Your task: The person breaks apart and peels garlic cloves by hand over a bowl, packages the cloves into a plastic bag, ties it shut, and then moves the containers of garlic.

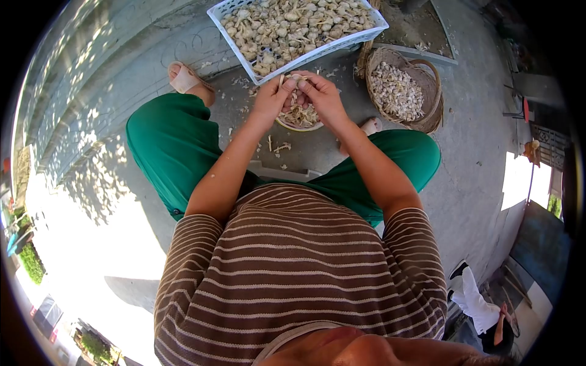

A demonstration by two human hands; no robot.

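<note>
My left hand (273,97) and my right hand (321,96) meet over a round bowl (301,129) that holds pale garlic skins and pieces (299,116). Between my fingertips is a pale garlic bulb (297,77), partly hidden by the fingers. The fingers of both hands are bent around it. Just beyond my hands stands a light blue plastic crate (356,37) filled with garlic bulbs (293,24). To the right, a woven basket (431,97) holds many separated cloves (397,91).
Skins and stem scraps (282,147) lie on the concrete floor (244,143) around the bowl. My feet rest on either side of it. A metal-edged tray (415,53) is at the upper right. A person's white-clad part (476,302) shows at the lower right.
</note>
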